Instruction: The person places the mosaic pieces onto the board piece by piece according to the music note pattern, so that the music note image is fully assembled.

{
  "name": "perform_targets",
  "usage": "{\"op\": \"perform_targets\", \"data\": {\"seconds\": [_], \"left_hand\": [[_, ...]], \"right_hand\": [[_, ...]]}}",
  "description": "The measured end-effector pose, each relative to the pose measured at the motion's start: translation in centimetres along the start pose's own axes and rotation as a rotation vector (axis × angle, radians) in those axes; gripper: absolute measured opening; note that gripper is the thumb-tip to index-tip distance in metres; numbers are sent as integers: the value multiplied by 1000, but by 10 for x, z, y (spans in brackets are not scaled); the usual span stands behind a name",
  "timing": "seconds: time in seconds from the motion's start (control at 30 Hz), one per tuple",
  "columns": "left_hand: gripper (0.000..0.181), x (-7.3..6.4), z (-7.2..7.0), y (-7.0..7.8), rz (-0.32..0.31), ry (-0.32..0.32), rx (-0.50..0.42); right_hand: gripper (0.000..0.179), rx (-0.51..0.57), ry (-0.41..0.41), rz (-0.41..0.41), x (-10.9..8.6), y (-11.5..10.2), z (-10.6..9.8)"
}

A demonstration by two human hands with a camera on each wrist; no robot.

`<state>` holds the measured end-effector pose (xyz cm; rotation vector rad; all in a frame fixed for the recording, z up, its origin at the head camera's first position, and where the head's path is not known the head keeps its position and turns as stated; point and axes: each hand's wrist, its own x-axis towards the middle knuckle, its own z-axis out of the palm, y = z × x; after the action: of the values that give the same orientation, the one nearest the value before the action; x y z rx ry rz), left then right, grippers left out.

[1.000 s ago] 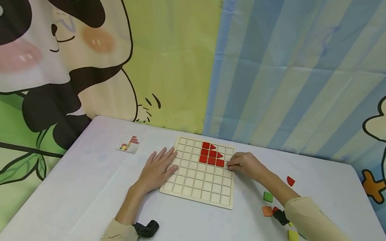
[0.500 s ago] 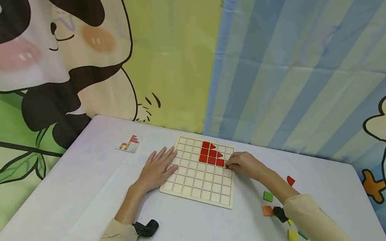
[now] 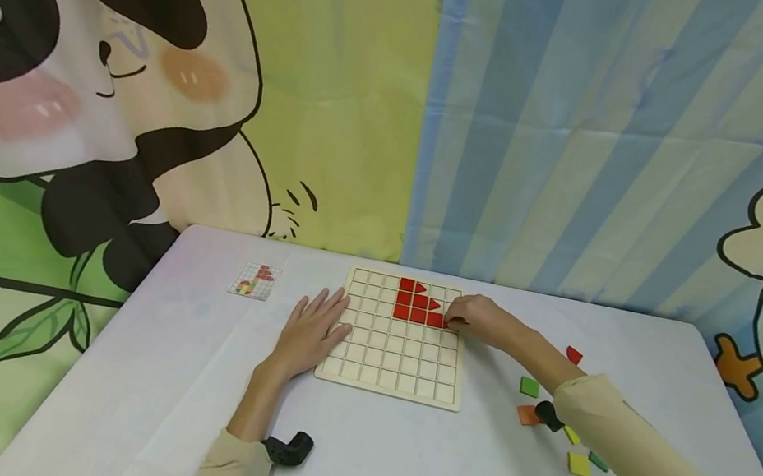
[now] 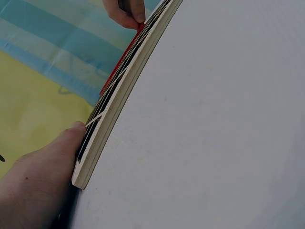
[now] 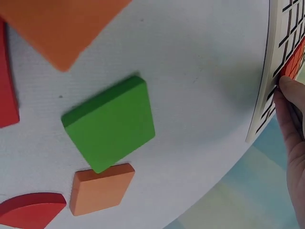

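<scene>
A pale wooden grid board (image 3: 391, 364) lies on the white table, with several red pieces (image 3: 417, 316) set in rows in its upper part. Flat along the board's left edge rests my left hand (image 3: 308, 335), fingers spread; its thumb touches the edge in the left wrist view. At the board's right side, my right hand (image 3: 479, 318) pinches a small red piece (image 4: 140, 28) between thumb and finger, at the right end of the lowest red row. The fingers hide most of this piece, so its shape cannot be told.
A small printed pattern card (image 3: 255, 281) lies left of the board. Right of it are loose pieces: red (image 3: 573, 355), green (image 3: 529, 386), orange (image 3: 527, 415) and yellow (image 3: 578, 465), partly beneath the right forearm. A patterned curtain (image 3: 373, 103) hangs behind the table.
My right hand has shifted slightly left, bringing the pinched red piece up to the end of the lowest red row. The left hand has stayed in place on the board.
</scene>
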<state>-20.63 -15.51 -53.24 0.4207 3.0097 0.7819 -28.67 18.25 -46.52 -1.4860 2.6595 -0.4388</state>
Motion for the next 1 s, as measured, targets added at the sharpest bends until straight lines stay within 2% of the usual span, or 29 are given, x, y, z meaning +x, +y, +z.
{"op": "perform_targets", "data": {"seconds": [0.27, 0.37, 0.43, 0.57, 0.63, 0.8, 0.87, 0.93, 1.0], "left_hand": [[63, 0, -1, 0, 0, -1, -13], [62, 0, -1, 0, -3, -2, -15], [63, 0, -1, 0, -1, 1, -14], [63, 0, 0, 0, -2, 1, -12], [63, 0, 1, 0, -3, 1, -16], [63, 0, 1, 0, -7, -10, -16], [63, 0, 1, 0, -8, -12, -13], [64, 0, 0, 0, -7, -12, -10], [64, 0, 0, 0, -4, -10, -11]], "right_hand": [[7, 32, 80, -31, -4, 4, 6], [7, 37, 79, 7, -7, 1, 7], [8, -2, 60, 40, -9, -6, 5], [25, -58, 9, 149, -18, -28, -2], [35, -37, 0, 201, -27, -43, -3], [41, 59, 30, 182, -63, -84, 2], [41, 67, 48, 165, -80, -97, 5], [43, 55, 68, 181, -95, -106, 8], [46, 25, 126, 184, -111, -110, 8]]}}
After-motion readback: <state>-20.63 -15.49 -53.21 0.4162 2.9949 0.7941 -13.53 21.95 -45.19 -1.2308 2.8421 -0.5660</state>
